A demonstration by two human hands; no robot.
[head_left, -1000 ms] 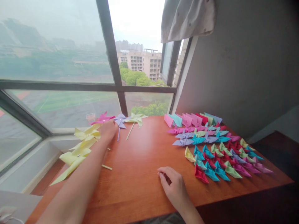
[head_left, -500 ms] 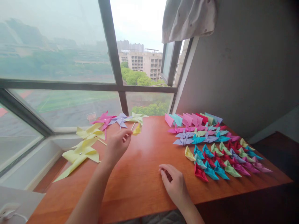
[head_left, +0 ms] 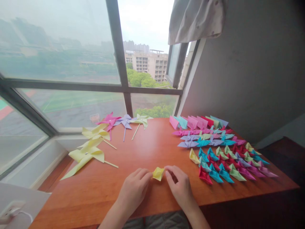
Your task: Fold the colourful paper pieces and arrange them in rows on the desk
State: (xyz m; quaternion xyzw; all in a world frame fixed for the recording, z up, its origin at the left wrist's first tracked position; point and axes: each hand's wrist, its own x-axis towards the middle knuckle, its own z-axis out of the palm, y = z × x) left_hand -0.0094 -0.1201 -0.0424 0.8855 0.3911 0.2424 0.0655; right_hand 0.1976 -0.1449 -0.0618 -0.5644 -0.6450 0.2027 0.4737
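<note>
A small yellow paper boat point(head_left: 158, 174) is between my two hands, near the front edge of the wooden table point(head_left: 152, 149). My left hand point(head_left: 136, 187) is closed, its fingertips pinching the boat's left tip. At the other tip, the thumb and forefinger of my right hand point(head_left: 178, 183) close on the paper. Rows of folded paper boats point(head_left: 224, 173) in red, blue, green, yellow and pink lie to the right of my right hand. The nearest of them is a red boat point(head_left: 204, 176).
Paper pinwheels on sticks, among them a large yellow pinwheel point(head_left: 87, 154) and a pink pinwheel point(head_left: 109, 121), lie on the left and far side. Folded paper cranes point(head_left: 189, 138) and paper planes point(head_left: 192, 122) line the back right. Beyond the table stands a window point(head_left: 152, 91).
My left hand has come from the pinwheels at the back to the table's front, bringing the yellow paper boat. My right hand has stayed nearly in place and now grips the boat's other tip.
</note>
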